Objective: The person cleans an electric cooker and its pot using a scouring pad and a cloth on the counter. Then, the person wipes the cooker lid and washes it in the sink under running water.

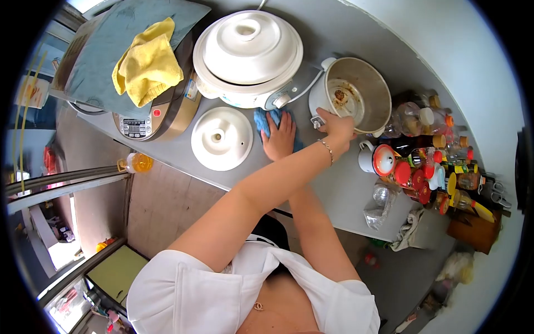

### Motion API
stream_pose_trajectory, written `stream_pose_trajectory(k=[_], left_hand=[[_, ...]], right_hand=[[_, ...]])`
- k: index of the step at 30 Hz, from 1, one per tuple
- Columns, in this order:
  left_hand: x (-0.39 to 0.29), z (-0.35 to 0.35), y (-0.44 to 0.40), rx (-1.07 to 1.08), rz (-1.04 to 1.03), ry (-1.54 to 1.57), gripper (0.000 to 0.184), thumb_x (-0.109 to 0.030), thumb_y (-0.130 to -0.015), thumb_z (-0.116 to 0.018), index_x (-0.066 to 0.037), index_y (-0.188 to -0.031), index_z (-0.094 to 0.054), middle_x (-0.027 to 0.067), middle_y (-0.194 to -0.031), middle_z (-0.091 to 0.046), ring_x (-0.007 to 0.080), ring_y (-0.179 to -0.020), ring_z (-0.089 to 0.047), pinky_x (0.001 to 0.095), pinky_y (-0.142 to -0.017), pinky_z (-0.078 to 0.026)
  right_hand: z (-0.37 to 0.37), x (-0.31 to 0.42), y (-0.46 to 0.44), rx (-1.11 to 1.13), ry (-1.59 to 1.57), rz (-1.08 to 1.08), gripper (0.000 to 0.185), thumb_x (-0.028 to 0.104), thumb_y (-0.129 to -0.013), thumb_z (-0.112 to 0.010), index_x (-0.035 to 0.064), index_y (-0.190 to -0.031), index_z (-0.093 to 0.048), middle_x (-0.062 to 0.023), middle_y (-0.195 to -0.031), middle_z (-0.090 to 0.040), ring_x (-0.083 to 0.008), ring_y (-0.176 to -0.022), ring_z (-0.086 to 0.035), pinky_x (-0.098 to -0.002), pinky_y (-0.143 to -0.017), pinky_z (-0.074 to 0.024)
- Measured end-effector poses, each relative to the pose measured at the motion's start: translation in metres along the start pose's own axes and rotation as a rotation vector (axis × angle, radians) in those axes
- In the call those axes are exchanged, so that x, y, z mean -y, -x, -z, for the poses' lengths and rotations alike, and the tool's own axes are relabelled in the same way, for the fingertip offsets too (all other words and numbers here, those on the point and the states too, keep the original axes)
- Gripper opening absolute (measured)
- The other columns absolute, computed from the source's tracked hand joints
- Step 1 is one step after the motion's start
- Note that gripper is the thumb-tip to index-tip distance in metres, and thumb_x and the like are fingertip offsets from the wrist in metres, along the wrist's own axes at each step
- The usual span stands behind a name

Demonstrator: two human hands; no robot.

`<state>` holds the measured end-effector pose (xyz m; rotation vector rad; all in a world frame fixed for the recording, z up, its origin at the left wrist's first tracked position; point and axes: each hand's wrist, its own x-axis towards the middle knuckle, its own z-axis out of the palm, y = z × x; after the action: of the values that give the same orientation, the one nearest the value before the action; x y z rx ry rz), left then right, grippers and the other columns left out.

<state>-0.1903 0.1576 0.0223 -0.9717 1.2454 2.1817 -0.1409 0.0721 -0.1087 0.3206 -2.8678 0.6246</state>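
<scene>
My arms cross, the left forearm over the right. My left hand grips the near side of an electric pot, which has a light outer wall and brown stains on its inner bottom. A white cord runs to the pot's far side. My right hand presses a blue cloth on the grey counter, below the dial of a white electric cooker with its lid on. Left of the cloth lies a loose white pot lid.
A rice cooker stands at the left under a board bearing a yellow cloth. Several bottles and jars crowd the right, beside an enamel mug and a clear plastic bag. An oil bottle is at lower left.
</scene>
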Motion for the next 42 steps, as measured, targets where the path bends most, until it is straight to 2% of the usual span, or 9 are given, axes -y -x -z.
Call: stream_pose_trajectory(k=[5, 8, 15, 21, 26, 29, 32, 38, 42], left_hand=[[-0.004, 0.063, 0.026, 0.296, -0.034, -0.144, 0.090, -0.022, -0.074, -0.068, -0.006, -0.139, -0.008, 0.0211, -0.135, -0.026, 0.0282, -0.112, -0.046, 0.0394, -0.079, -0.050], [0.029, 0.162, 0.014, 0.306, -0.608, -0.348, 0.055, -0.021, -0.076, -0.065, -0.003, -0.124, -0.044, 0.0146, -0.110, -0.053, 0.0210, -0.098, -0.055, 0.0324, -0.077, -0.048], [-0.019, 0.311, 0.025, -0.653, -1.033, -1.353, 0.050, -0.027, -0.068, -0.070, -0.011, -0.112, -0.052, 0.0116, -0.096, -0.055, 0.0307, -0.093, -0.051, 0.0402, -0.082, -0.039], [-0.042, 0.321, -0.005, -0.304, -0.959, -1.683, 0.033, -0.025, -0.064, -0.071, -0.010, -0.087, -0.053, 0.0075, -0.076, -0.059, 0.0283, -0.072, -0.057, 0.0393, -0.065, -0.042], [-0.031, 0.294, 0.028, 0.041, -1.170, -1.561, 0.031, -0.023, -0.063, -0.071, -0.008, -0.082, -0.052, 0.0079, -0.069, -0.059, 0.0292, -0.067, -0.057, 0.0390, -0.062, -0.042], [-0.002, 0.260, 0.028, 0.176, -1.221, -1.544, 0.033, -0.021, -0.060, -0.070, -0.006, -0.083, -0.052, 0.0091, -0.067, -0.059, 0.0299, -0.064, -0.056, 0.0386, -0.060, -0.042], [0.021, 0.231, 0.029, 0.324, -1.243, -1.683, 0.035, -0.020, -0.057, -0.070, -0.005, -0.083, -0.052, 0.0100, -0.064, -0.057, 0.0297, -0.063, -0.055, 0.0376, -0.062, -0.040], [0.021, 0.185, 0.069, 0.696, -1.327, -1.582, 0.033, -0.023, -0.055, -0.071, -0.009, -0.079, -0.054, 0.0078, -0.063, -0.057, 0.0263, -0.062, -0.055, 0.0343, -0.066, -0.039], [0.037, 0.170, 0.082, 0.814, -1.391, -1.504, 0.034, -0.026, -0.055, -0.071, -0.011, -0.081, -0.056, 0.0058, -0.063, -0.058, 0.0230, -0.062, -0.056, 0.0327, -0.066, -0.039]], right_hand=[[0.000, -0.019, -0.004, 0.065, -0.072, 0.135, 0.045, 0.026, -0.074, -0.063, 0.0154, -0.116, -0.053, -0.0158, -0.131, -0.035, -0.0326, -0.123, -0.030, -0.0507, -0.100, -0.0232], [0.010, -0.022, 0.037, 0.167, -0.082, 0.127, 0.045, 0.021, -0.071, -0.063, 0.0172, -0.114, -0.054, -0.0152, -0.132, -0.034, -0.0308, -0.125, -0.029, -0.0498, -0.101, -0.0215], [0.055, 0.025, 0.155, 0.372, -0.264, 0.189, 0.042, 0.016, -0.068, -0.065, 0.0132, -0.110, -0.057, -0.0142, -0.126, -0.042, -0.0306, -0.120, -0.037, -0.0476, -0.100, -0.0244], [0.074, 0.025, 0.116, 0.198, -1.094, -0.788, 0.034, 0.022, -0.089, -0.048, -0.0012, -0.114, -0.051, -0.0129, -0.111, -0.055, -0.0265, -0.103, -0.051, -0.0326, -0.091, -0.0376], [0.091, -0.007, 0.104, -0.201, -1.564, -0.772, 0.038, 0.023, -0.091, -0.044, -0.0023, -0.120, -0.046, -0.0113, -0.118, -0.050, -0.0186, -0.106, -0.048, -0.0313, -0.093, -0.0363], [0.120, 0.016, 0.120, -0.078, -1.175, -0.650, 0.038, 0.018, -0.088, -0.049, 0.0046, -0.123, -0.046, -0.0163, -0.125, -0.044, -0.0272, -0.111, -0.046, -0.0343, -0.095, -0.0341], [0.122, 0.040, 0.136, -0.100, -0.023, -0.058, 0.042, 0.015, -0.081, -0.055, 0.0134, -0.122, -0.049, -0.0220, -0.129, -0.037, -0.0389, -0.114, -0.041, -0.0384, -0.096, -0.0329], [0.143, -0.005, 0.112, -0.224, -0.289, -0.405, 0.041, 0.022, -0.077, -0.058, 0.0153, -0.117, -0.055, -0.0252, -0.125, -0.039, -0.0436, -0.110, -0.042, -0.0427, -0.092, -0.0365], [0.179, -0.021, 0.067, 0.178, -0.215, -0.735, 0.044, 0.036, -0.079, -0.054, 0.0143, -0.117, -0.053, -0.0239, -0.108, -0.053, -0.0399, -0.100, -0.051, -0.0421, -0.084, -0.0413]])
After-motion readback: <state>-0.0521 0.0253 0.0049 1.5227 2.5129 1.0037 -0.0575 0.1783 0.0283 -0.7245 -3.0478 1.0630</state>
